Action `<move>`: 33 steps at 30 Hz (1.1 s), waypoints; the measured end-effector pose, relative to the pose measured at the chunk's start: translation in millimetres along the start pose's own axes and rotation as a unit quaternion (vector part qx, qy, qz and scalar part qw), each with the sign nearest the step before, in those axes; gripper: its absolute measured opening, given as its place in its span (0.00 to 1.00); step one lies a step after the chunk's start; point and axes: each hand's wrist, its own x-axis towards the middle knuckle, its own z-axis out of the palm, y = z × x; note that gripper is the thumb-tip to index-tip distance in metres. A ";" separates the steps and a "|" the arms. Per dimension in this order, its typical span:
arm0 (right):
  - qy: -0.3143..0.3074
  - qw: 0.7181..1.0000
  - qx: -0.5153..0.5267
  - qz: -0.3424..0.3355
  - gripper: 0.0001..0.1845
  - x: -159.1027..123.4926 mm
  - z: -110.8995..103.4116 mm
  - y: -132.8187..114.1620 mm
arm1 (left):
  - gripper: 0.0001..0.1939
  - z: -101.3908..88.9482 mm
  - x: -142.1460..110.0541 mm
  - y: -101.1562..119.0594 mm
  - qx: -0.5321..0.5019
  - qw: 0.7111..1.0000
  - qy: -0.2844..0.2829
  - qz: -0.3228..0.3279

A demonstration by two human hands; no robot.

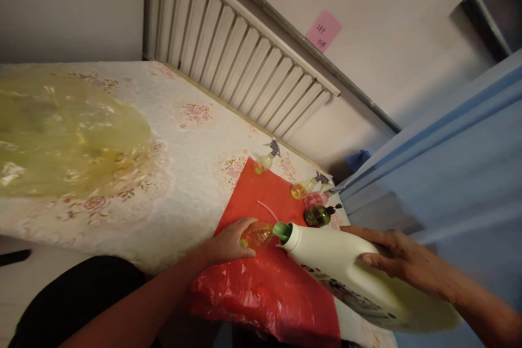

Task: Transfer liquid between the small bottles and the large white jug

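My left hand (232, 242) is closed round a small clear bottle (261, 234) that looks orange against the red sheet. In my right hand (403, 258) is a large pale-green jug (346, 261), tipped so that its mouth meets the small bottle's neck. A green spout (281, 231) shows at the jug's mouth; I cannot tell whether liquid is flowing. Beneath both lies a red plastic sheet (261, 190). On it rests a thin pink tube (267, 210).
Beyond the hands are a spray bottle (264, 162), a second spray bottle (300, 190), a pink bottle (314, 199) and a dark green pump bottle (317, 216). A yellow plastic bag (73, 141) covers the table's left. A radiator (232, 43) runs behind; a blue curtain (448, 174) hangs right.
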 end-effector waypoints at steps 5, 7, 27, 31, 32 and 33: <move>-0.010 1.000 0.013 0.005 0.29 0.4 -0.7 -3.5 | 0.42 -0.6 0.4 0.3 -0.002 1.000 -0.004 0.002; -0.013 1.000 0.016 -0.001 0.28 0.7 -0.4 -3.6 | 0.42 -0.4 1.0 -0.3 -0.001 1.000 -0.003 0.003; -0.027 1.000 0.006 0.012 0.31 -1.8 -1.6 -23.5 | 0.43 1.0 1.2 -2.2 0.003 1.000 -0.002 -0.004; -0.027 0.999 0.002 0.019 0.31 -0.4 -1.6 -23.1 | 0.42 1.3 1.1 -3.1 0.003 1.000 -0.003 -0.002; -0.025 1.000 -0.002 0.017 0.31 -0.3 -1.8 -21.8 | 0.42 1.5 1.1 -3.5 0.003 1.000 -0.003 -0.001; -0.024 1.000 -0.003 0.014 0.31 -0.2 -2.0 -20.1 | 0.42 1.7 1.1 -4.0 0.003 1.000 -0.003 0.001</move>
